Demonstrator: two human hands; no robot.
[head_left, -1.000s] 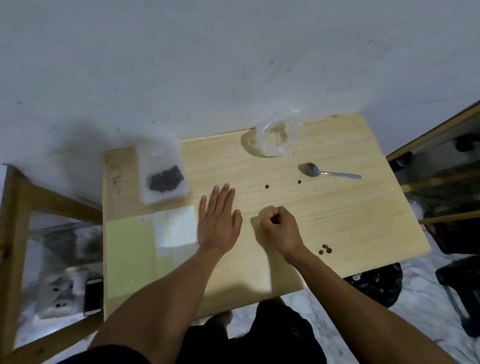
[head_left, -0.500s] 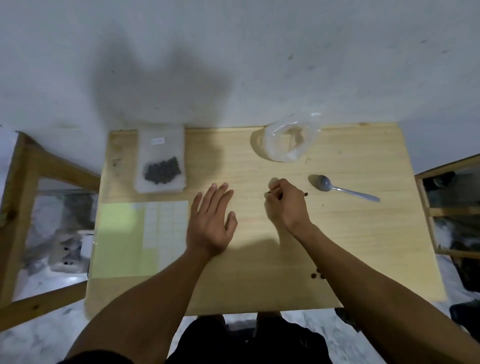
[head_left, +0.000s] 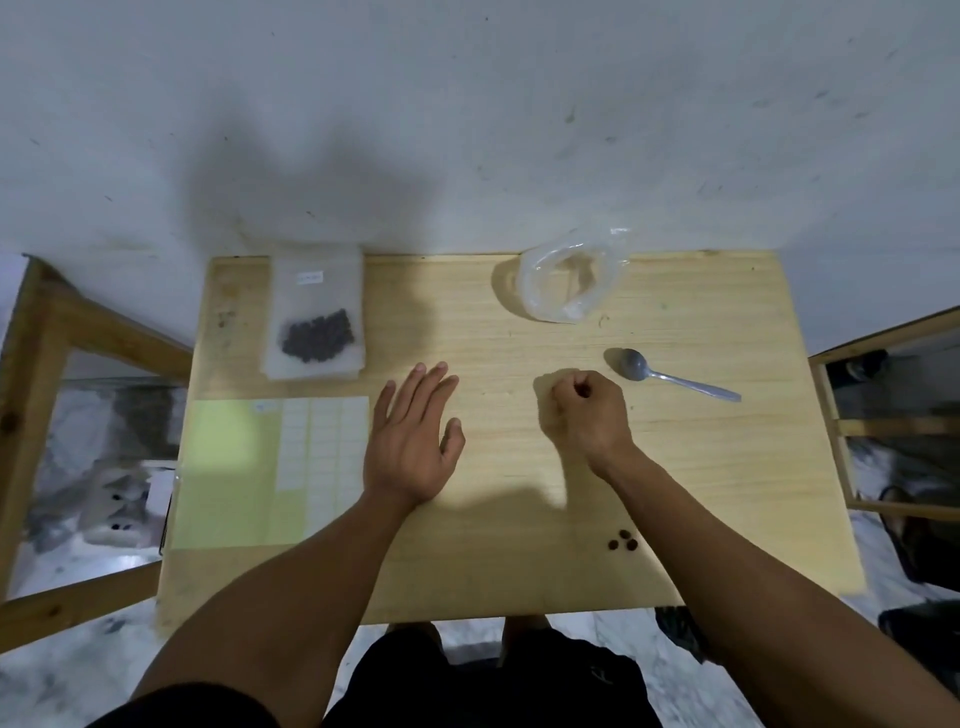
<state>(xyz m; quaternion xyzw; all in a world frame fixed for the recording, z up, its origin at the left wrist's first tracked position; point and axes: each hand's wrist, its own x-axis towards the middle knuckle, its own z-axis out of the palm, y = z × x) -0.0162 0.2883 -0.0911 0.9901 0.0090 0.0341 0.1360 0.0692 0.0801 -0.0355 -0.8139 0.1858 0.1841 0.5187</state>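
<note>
Everything is placed off the spoon.

- Table (head_left: 727, 493): wooden top, carries all of it.
- Label sheet (head_left: 234, 467): far left of the spoon, lying flat at the table's left edge.
- Bean pouch (head_left: 317, 312): far left of the spoon and a bit further from you, with a dark pile of beans inside.
- Clear bag (head_left: 569, 278): beyond the spoon toward the wall, slightly left, mouth gaping.
- Left hand (head_left: 410, 447): well left of the spoon, palm down on the wood, fingers straight, holding nothing.
- Right hand (head_left: 592, 415): just left of the spoon's bowl, fingers curled tight against the thumb. Cannot tell whether a bean sits inside.
- Spoon (head_left: 670, 376): bowl to the left, handle running right and slightly toward you.
- Three loose beans (head_left: 622, 540): well toward you from the spoon, near the table's front edge, in a short cluster running left-right.

Key relation: those beans lie straight back toward you from your right fist, beside your right forearm. The right hand is clearly nearer. My read is you pull it back and pinch from above.
</note>
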